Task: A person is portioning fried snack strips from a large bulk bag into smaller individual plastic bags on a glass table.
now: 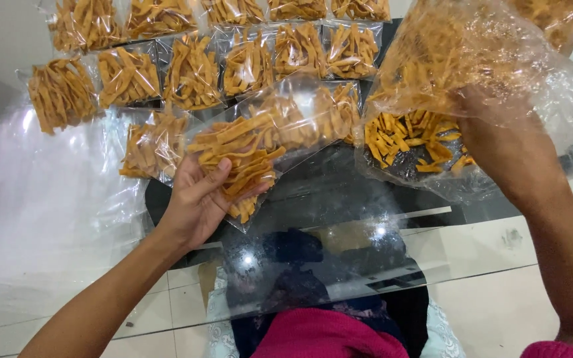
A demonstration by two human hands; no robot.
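My left hand [197,199] holds a small clear plastic bag [260,142] partly filled with orange-yellow strip snacks, cradling its lower end from below. My right hand [499,142] is pushed inside a large clear plastic bag [472,73] full of the same loose strips, its fingers hidden by the plastic and the snacks. The small bag's open end points right, toward the big bag. Both bags hover over a dark glass table [339,219].
Several filled small snack bags [193,69] lie in rows across the back of the table. A stack of flat empty clear bags [48,199] lies at the left. White floor tiles [485,252] show through the glass, and pink clothing [326,335] sits at the bottom.
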